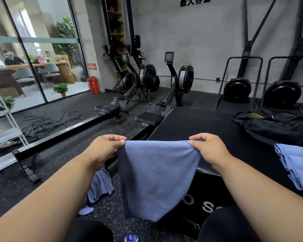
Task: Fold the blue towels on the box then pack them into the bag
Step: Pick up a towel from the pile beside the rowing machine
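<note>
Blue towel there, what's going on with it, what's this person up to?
A person is holding a blue towel up in the air, the left hand and right hand each pinching a top corner so it hangs in front of the black box. A stack of folded towels already lies on the box at the right, and the black bag sits behind it. More blue cloth hangs under the left arm. Nothing visibly packed yet.

Blue towel, black bag, white-speckled black floor
</note>
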Motion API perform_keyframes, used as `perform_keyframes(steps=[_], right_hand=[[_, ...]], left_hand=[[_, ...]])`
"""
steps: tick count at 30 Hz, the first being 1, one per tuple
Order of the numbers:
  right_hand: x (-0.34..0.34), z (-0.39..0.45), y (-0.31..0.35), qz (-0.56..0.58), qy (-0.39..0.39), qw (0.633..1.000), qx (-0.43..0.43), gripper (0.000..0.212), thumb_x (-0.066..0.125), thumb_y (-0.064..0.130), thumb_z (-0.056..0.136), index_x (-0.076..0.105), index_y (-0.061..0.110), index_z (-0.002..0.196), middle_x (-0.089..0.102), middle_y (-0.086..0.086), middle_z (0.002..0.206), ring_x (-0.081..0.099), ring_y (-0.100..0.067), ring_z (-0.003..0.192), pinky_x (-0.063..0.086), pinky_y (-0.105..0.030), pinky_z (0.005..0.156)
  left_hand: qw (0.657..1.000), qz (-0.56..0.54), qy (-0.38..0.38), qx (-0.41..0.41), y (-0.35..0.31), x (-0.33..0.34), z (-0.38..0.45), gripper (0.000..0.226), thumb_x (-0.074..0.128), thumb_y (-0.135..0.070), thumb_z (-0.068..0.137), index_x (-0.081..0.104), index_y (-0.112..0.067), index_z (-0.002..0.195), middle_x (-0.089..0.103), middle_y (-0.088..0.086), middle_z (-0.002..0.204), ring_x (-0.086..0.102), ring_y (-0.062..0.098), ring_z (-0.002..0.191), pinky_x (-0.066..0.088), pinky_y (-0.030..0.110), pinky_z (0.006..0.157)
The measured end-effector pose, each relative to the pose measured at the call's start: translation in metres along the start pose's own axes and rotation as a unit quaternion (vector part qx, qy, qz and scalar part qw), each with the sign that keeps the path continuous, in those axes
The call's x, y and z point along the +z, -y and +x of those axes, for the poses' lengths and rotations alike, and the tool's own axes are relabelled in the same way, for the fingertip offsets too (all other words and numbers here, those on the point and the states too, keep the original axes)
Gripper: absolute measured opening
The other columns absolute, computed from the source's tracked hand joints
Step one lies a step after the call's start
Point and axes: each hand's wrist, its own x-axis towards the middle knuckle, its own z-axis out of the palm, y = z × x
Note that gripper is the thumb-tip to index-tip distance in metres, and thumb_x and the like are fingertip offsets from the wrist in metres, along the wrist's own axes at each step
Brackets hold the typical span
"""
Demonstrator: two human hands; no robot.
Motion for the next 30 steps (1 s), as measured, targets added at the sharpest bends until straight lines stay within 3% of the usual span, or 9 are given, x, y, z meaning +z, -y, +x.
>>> perform_keyframes(steps=[5,8,13,15,18,21,24,27,30], right_hand=[[-0.016,0.002,0.012,0.009,-0.013,1.000,-0.020,0.007,0.077,0.015,0.093,0.081,0.019,0.097,0.077,0.007,0.097,0.068,-0.004,0.086,0.048,-0.007,0.065],[-0.028,0.002,0.017,0.026,0.014,0.999,-0.028,0.014,0.071,0.011,0.097,0.080,0.020,0.103,0.076,0.005,0.100,0.065,-0.003,0.087,0.048,-0.006,0.069],[-0.049,-0.001,0.018,-0.001,0.065,0.997,-0.037,0.020,0.069,0.007,0.097,0.081,0.022,0.099,0.080,0.009,0.099,0.069,-0.006,0.097,0.047,-0.017,0.086],[-0.056,-0.003,0.019,-0.024,0.087,0.995,-0.034,0.021,0.069,0.007,0.097,0.082,0.023,0.100,0.080,0.011,0.101,0.069,-0.004,0.103,0.046,-0.016,0.089],[-0.067,-0.008,0.021,-0.058,0.127,0.990,-0.032,0.022,0.076,0.008,0.091,0.081,0.023,0.106,0.080,0.011,0.104,0.071,-0.006,0.107,0.050,-0.020,0.095],[-0.074,-0.016,0.023,-0.131,0.155,0.978,-0.042,0.028,0.077,0.002,0.083,0.082,0.024,0.100,0.081,0.009,0.098,0.075,-0.011,0.099,0.057,-0.025,0.091],[-0.079,-0.016,0.023,-0.223,0.118,0.966,-0.056,0.020,0.074,0.011,0.083,0.082,0.028,0.088,0.079,0.010,0.089,0.073,-0.011,0.086,0.056,-0.028,0.081],[-0.087,-0.013,0.022,-0.226,0.082,0.968,-0.069,0.012,0.073,0.020,0.088,0.079,0.027,0.081,0.077,0.005,0.083,0.062,-0.011,0.071,0.050,-0.025,0.067],[-0.095,-0.010,0.019,-0.187,0.034,0.978,-0.090,0.014,0.074,0.024,0.092,0.076,0.021,0.079,0.071,-0.003,0.086,0.058,-0.013,0.075,0.046,-0.029,0.071]], left_hand=[[0.989,0.122,0.032,0.073,-0.003,-0.002,0.001,0.012,0.077,-0.013,0.094,0.080,-0.020,0.103,0.080,-0.004,0.099,0.070,0.013,0.095,0.053,0.036,0.101],[0.972,0.208,0.053,0.099,-0.006,0.001,0.000,0.021,0.082,-0.007,0.085,0.081,-0.023,0.099,0.081,-0.006,0.092,0.071,0.010,0.087,0.055,0.031,0.093],[0.943,0.302,0.003,0.142,-0.018,0.010,0.002,0.016,0.077,-0.011,0.086,0.080,-0.027,0.088,0.078,-0.010,0.079,0.063,-0.003,0.065,0.048,0.017,0.067],[0.937,0.306,-0.005,0.167,-0.025,0.014,0.002,0.012,0.077,-0.017,0.089,0.080,-0.027,0.086,0.077,-0.015,0.076,0.060,-0.007,0.062,0.046,0.015,0.064],[0.935,0.301,-0.016,0.186,-0.032,0.017,0.002,0.009,0.078,-0.024,0.091,0.080,-0.026,0.083,0.070,-0.016,0.065,0.054,-0.003,0.057,0.044,0.023,0.061],[0.936,0.295,-0.012,0.193,-0.040,0.017,0.002,0.012,0.078,-0.028,0.093,0.080,-0.024,0.082,0.073,-0.017,0.070,0.059,0.001,0.065,0.047,0.026,0.068],[0.935,0.293,-0.016,0.198,-0.047,0.019,-0.002,0.013,0.077,-0.028,0.094,0.079,-0.022,0.083,0.070,-0.022,0.068,0.056,-0.005,0.061,0.045,0.023,0.066],[0.939,0.266,-0.009,0.216,-0.049,0.023,-0.002,0.018,0.077,-0.029,0.094,0.076,-0.017,0.082,0.068,-0.016,0.066,0.052,-0.004,0.057,0.044,0.026,0.066],[0.942,0.242,-0.002,0.232,-0.050,0.030,-0.003,0.025,0.075,-0.031,0.096,0.074,-0.010,0.084,0.063,-0.013,0.069,0.050,-0.001,0.060,0.042,0.029,0.068]])
